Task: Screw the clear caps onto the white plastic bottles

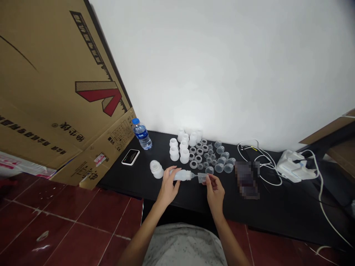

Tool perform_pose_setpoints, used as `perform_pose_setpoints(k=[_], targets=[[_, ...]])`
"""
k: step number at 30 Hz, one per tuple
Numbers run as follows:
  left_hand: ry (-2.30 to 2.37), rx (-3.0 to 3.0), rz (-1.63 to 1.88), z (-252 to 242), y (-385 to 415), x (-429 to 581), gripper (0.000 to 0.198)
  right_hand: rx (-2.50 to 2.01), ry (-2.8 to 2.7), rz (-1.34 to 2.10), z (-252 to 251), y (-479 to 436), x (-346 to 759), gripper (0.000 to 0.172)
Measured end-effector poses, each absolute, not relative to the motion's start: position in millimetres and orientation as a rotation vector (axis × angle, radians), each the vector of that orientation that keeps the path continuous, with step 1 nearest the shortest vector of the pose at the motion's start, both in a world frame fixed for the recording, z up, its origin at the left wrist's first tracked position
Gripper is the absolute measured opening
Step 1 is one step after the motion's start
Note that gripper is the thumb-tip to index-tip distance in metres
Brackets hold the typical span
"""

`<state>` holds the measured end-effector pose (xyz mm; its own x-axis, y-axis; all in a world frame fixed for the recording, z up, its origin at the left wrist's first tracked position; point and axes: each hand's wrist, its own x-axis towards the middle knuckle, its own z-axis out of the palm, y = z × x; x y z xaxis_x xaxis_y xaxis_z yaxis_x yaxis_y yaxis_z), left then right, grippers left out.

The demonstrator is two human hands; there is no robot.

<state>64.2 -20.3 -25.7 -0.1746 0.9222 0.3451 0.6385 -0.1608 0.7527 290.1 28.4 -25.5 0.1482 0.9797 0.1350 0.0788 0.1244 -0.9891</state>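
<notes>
My left hand (168, 184) is wrapped around a white baby bottle (183, 175), tilted on its side with its neck to the right. A clear teat (194, 175) sticks out of the neck. In my right hand (215, 187), fingers pinch a clear dome cap (202, 178), its open end towards the teat. Just left of my left hand stands another white bottle (156, 170). Beyond my hands are several white bottle bodies (184, 156), grey-white rings (193, 164), small clear teats (213, 162) and clear caps (228, 168).
A water bottle (143, 136) and a phone (130, 157) lie to the left on the black table (124, 181), beside a big cardboard box (55, 92). At right are a blurred dark item (246, 179), white cables (266, 170) and a white power strip (291, 166).
</notes>
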Motion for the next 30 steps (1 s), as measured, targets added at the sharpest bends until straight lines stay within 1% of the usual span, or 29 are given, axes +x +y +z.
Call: perform_pose_setpoints(k=[10,15,21,26,30], targets=[[1.819,1.831,1.221,-25.9,-20.1,63.9,0.059,-1.178,-1.194,1.052,-20.2,27.5,288.6,0.045],[1.796,1.848,1.195,-24.9,-20.5,65.1,0.064,-1.098,-1.255,1.132,-23.6,28.0,285.7,0.038],[1.755,1.794,1.229,-22.7,-20.4,65.2,0.060,-1.042,-1.306,1.179,-23.9,28.2,286.6,0.035],[1.739,1.814,1.220,-19.2,-21.4,64.4,0.052,-1.043,-1.385,1.159,-26.2,29.1,289.1,0.033],[1.751,1.823,1.201,-18.9,-21.9,64.2,0.053,-1.053,-1.402,1.150,-31.1,30.0,291.0,0.033]])
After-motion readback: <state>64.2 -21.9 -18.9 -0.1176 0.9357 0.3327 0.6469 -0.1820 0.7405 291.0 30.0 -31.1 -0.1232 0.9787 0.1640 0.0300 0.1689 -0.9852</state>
